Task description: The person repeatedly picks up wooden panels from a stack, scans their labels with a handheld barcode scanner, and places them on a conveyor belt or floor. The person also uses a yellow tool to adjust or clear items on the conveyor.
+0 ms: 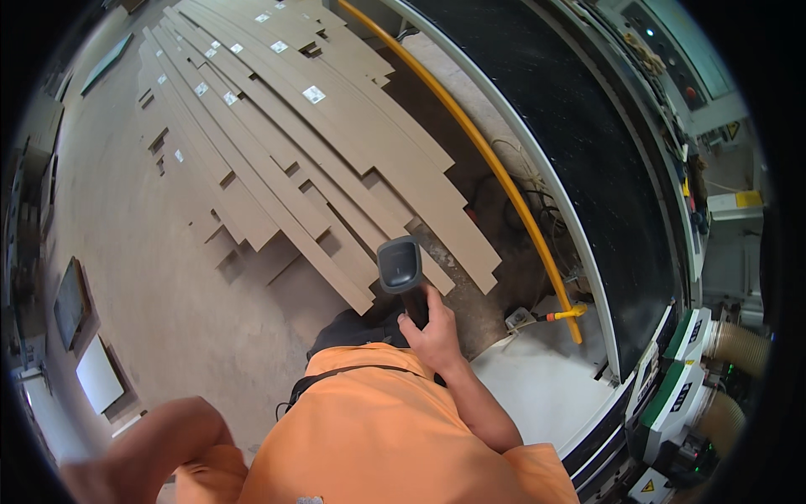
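My right hand [434, 334] is wrapped round the grip of a dark grey handheld barcode scanner [400, 267], held upright in front of my waist. Beyond the scanner, long brown boards [277, 151] lie side by side in overlapping layers, several with white labels [313, 94] and some with notches cut in their edges. The scanner's head covers a bit of the near board ends. At the lower left my left arm [172, 437] is bent outward. Its hand is smeared and runs into the dark rim, so its fingers do not show.
On the right stands a long machine with a black bed [579, 143] and an orange-yellow rail [495, 160]. Ribbed hoses [739, 349] join its near end. Loose cables [537, 202] lie beneath the rail. Panels [99, 374] stand or lie along the left.
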Demonstrator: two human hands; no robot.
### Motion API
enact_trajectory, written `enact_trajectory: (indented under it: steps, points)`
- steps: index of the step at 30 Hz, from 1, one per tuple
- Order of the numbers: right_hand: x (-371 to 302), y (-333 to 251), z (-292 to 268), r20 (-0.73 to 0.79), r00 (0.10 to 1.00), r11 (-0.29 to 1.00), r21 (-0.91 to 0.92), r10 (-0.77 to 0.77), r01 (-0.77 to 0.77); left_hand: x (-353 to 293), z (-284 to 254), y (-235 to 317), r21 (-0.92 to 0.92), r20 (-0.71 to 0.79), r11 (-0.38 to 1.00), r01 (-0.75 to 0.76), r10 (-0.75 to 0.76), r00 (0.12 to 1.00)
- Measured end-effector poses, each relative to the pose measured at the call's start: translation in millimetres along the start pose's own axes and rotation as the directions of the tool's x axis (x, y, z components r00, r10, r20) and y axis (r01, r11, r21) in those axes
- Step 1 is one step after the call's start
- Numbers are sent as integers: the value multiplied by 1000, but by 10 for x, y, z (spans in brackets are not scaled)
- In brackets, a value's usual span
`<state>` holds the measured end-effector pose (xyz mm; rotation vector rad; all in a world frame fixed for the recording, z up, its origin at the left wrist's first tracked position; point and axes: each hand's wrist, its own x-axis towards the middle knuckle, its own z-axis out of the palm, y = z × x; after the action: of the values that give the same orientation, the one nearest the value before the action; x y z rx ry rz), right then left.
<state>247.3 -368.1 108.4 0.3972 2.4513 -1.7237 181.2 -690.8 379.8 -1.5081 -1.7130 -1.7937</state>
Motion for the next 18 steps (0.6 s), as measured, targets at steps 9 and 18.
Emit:
enact_trajectory:
  steps: [9,18]
  points:
    - [728,-66,410,320,929,947,-195,-184,255,-1307,1407,-2260,-120,-75,2,993,-997,-7]
    - [1348,55,974,660,610,685,-195,-438,702,-2193,1187,-2478,-661,-618,173,730,-677,-399]
